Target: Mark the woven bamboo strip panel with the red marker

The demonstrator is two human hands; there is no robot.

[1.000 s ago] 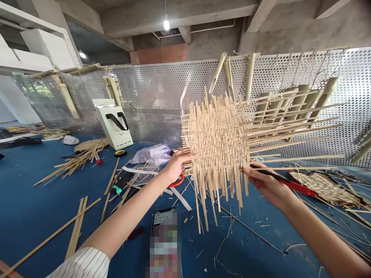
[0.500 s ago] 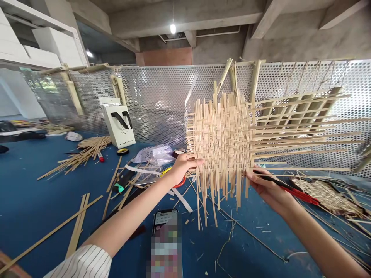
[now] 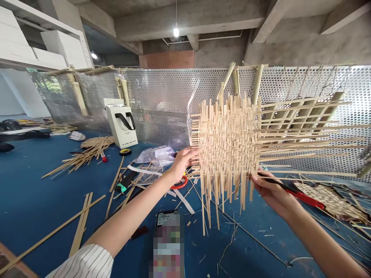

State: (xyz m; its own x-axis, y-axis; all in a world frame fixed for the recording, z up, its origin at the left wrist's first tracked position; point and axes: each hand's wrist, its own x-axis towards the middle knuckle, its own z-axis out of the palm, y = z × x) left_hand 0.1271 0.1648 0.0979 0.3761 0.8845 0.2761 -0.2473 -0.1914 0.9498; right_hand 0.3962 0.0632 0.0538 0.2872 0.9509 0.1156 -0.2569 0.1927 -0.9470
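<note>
A woven mat of pale bamboo strips [image 3: 228, 143] is held up facing me, its loose strip ends sticking out on all sides, longest to the right. At its left edge, my left hand [image 3: 182, 165] has its fingers closed around the short strip ends. My right hand [image 3: 271, 193] pinches the lower right corner between thumb and fingers. Along the back of that hand runs a red and black long-handled tool [image 3: 304, 197]; whether the hand also grips it I cannot tell.
On the blue table [image 3: 130, 243] lie a phone [image 3: 168, 247], red-handled scissors [image 3: 182, 183], a tape roll [image 3: 125, 152], loose bamboo strips [image 3: 82, 220] and a strip pile [image 3: 92, 150]. A white box [image 3: 121, 123] stands before the perforated metal screen [image 3: 162, 104]. A darker woven piece [image 3: 327, 199] lies right.
My left thumb has drawn back from the mat's front face to its left edge, and the hand sits slightly higher. The right hand keeps its hold. The whole view has shifted slightly.
</note>
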